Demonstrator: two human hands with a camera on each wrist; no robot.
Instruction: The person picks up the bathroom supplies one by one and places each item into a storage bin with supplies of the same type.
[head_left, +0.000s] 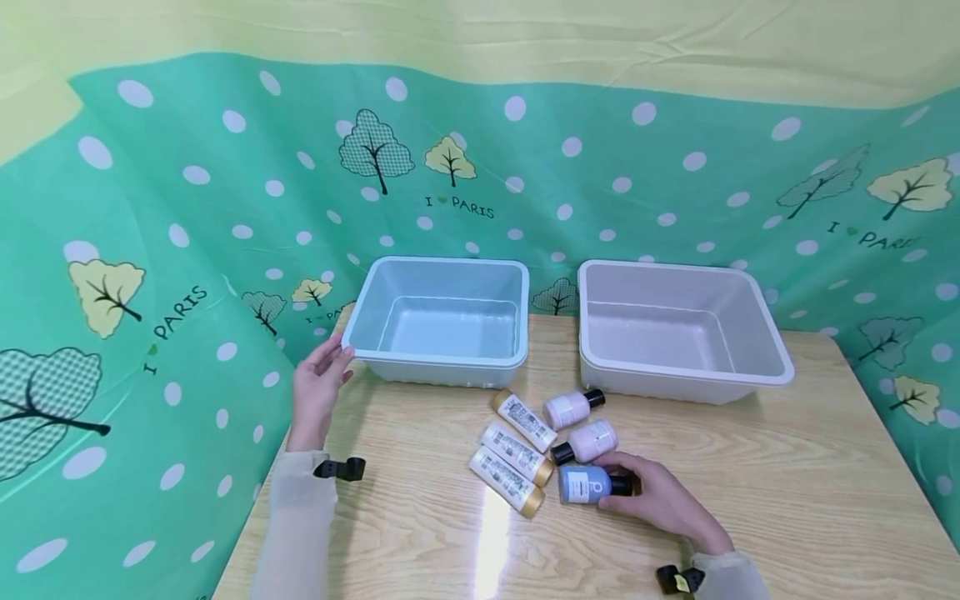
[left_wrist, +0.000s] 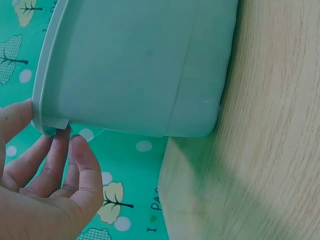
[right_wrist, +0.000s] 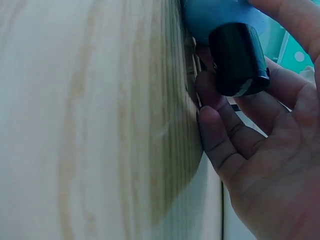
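Note:
At the near left corner of the light blue plastic bin, my left hand pinches the rim between thumb and fingers. The left wrist view shows the thumb on the outer edge and the fingertips under the lip. My right hand holds a blue bottle lying on its side, thumb and fingers around its black-capped end. That black cap faces the palm in the right wrist view. Beside it lie two lilac bottles with black caps and three white tubes with gold caps.
A pale grey bin stands to the right of the blue one, with a gap between them. Both are near the back of the wooden table. A green dotted cloth hangs behind and along the sides.

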